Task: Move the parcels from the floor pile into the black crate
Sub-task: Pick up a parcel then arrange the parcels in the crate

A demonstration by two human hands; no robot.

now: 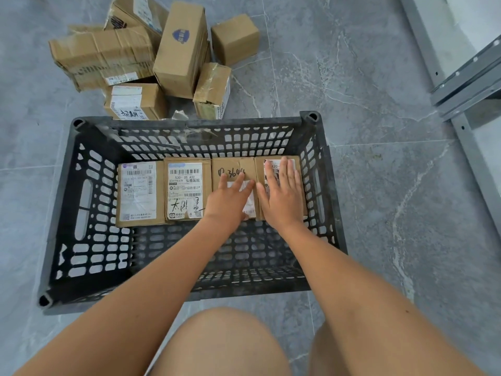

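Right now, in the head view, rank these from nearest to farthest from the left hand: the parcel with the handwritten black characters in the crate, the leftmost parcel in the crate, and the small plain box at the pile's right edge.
1. Parcel with handwritten characters, just left of the left hand.
2. Leftmost crate parcel, one further left.
3. Small plain box, on the floor beyond the crate.

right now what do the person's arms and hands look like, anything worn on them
Both arms are bare from the frame edge to the fingers: no sleeves, gloves, watch or rings show on the left hand or right hand. Fingernails look short and unpainted.
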